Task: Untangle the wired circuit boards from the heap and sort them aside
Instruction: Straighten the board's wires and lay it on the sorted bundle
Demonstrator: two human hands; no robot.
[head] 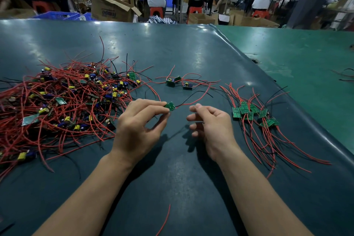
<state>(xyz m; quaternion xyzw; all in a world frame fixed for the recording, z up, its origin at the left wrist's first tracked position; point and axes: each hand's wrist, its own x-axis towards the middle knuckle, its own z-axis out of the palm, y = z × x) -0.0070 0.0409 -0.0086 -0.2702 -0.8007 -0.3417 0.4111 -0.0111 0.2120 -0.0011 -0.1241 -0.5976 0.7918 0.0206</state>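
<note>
The left hand (138,124) pinches a small green circuit board (170,106) between thumb and forefinger tips, the other fingers loosely curled under it. The board is lifted just above the dark mat (172,178), and its red and black wires (193,99) trail off to the right and away from the person. The right hand (208,126) hovers just beside the board, fingers half curled and apart, holding nothing; its thumb and forefinger tips sit close to the wires without clearly touching them.

To the left lies the big heap (57,101) of tangled red wires with boards, yellow and blue parts mixed in, its near edge reaching almost to the left hand. Beyond the hands, three boards (177,82) with wires lie in a small loose cluster on the mat. To the right, well apart from the heap, a sorted bunch of green boards (252,114) lies face down together, their red and black wires fanning toward the person. A single red wire (164,218) lies between the forearms near the bottom edge. Past the table, people sit on red stools at other benches, among cardboard boxes
</note>
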